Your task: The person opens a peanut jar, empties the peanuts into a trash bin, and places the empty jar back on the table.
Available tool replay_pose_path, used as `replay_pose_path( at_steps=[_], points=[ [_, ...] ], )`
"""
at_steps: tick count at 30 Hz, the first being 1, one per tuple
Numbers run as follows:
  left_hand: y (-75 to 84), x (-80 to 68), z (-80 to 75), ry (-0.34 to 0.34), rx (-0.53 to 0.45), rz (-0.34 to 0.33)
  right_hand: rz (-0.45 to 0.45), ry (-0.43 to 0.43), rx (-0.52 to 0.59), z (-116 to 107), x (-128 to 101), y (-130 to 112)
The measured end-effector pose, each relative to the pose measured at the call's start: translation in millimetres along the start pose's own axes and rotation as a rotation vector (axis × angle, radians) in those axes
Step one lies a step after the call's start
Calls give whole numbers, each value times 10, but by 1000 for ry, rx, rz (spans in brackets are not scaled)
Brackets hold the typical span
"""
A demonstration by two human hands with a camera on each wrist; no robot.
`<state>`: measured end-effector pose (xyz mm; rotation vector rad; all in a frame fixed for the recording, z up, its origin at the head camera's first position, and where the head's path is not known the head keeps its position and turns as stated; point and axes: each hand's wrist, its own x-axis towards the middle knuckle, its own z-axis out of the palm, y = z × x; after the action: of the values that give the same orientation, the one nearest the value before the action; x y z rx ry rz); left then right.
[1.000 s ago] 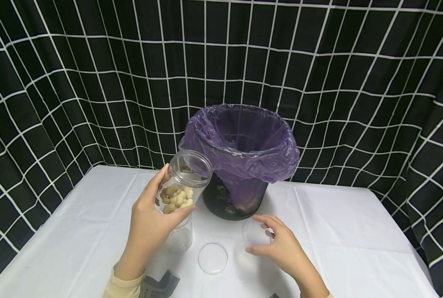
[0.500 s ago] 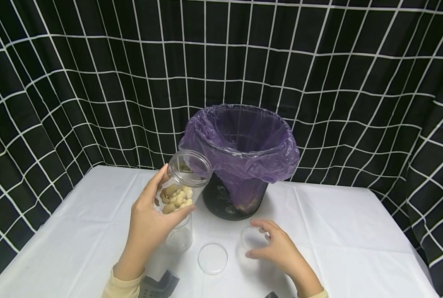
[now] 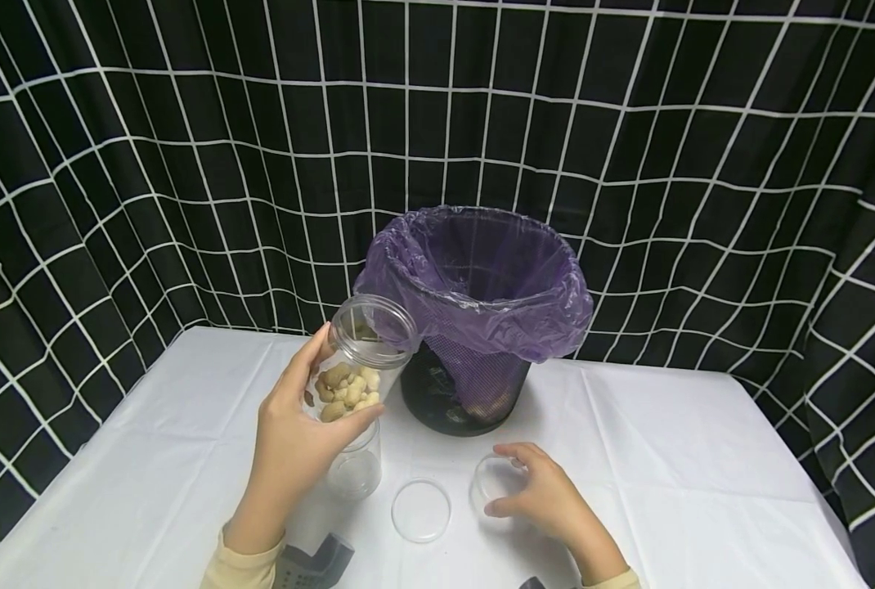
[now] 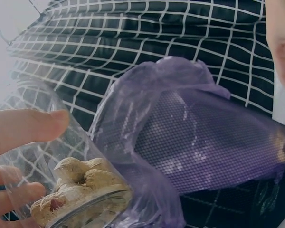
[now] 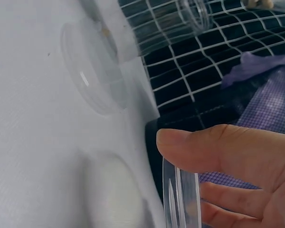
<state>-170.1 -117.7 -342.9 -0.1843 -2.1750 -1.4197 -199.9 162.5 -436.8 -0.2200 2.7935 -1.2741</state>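
My left hand (image 3: 290, 442) is wrapped around a clear plastic jar (image 3: 360, 360), thumb on the near side and fingers curled round the far side, holding it raised above the worktop (image 3: 702, 483) and tilted so its open mouth leans toward the wire-mesh bin (image 3: 467, 393). Unshelled peanuts (image 3: 345, 393) lie heaped in the lower part of the jar. The bin carries a purple liner (image 3: 482, 278) folded over its rim, and the jar's mouth is just beside that liner. Below the raised jar a second clear jar (image 3: 355, 468) stands on the white cloth; I think it is empty, though the glare makes that hard to judge. My right hand (image 3: 548, 499) pinches a clear round lid (image 3: 491, 483) between thumb and fingers, tilted on edge just off the worktop. Another clear lid (image 3: 420, 510) lies flat between the standing jar and my right hand.
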Motion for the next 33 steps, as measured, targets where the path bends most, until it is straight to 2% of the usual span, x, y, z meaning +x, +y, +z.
replay_pose_path(
  at_steps=[33],
  points=[
    [0, -4, 7, -12, -20, 7, 30, -75, -25, 100, 31, 84]
  ],
)
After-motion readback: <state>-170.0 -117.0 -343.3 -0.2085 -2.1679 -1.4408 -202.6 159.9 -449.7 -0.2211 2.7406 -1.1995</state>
